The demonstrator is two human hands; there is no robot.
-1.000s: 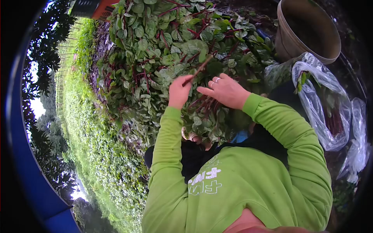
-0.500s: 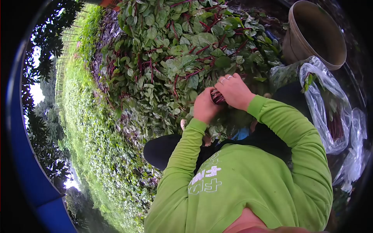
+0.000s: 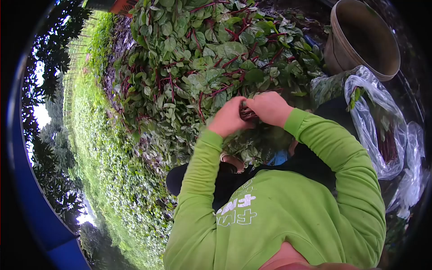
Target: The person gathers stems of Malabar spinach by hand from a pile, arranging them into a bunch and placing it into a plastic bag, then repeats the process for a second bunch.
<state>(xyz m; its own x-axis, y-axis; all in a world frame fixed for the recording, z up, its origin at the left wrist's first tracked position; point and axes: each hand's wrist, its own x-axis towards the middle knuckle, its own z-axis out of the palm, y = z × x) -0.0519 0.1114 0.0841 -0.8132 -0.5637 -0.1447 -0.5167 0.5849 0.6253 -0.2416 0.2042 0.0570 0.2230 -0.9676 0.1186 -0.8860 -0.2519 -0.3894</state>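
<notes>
A bunch of dark red stems shows its cut ends between my two hands, low over the leaves. My left hand wraps round it from the left, its edge slightly blurred. From the other side my right hand grips the same bunch, fingers curled in. The leafy part of the bunch is mostly hidden under the hands. Just beyond lies a large heap of leafy greens with red stems, looking like red Malabar spinach.
A brown plastic bucket stands tilted in view at the upper right. Below it, a clear plastic bag contains more red-stemmed greens. Something blue shows beside my legs. An orange object sits at the top left, near low green plants.
My left hand has moved a little left and turned at the wrist. The right hand has shifted slightly down and left, its fingers more curled. The bunch remains between them.
</notes>
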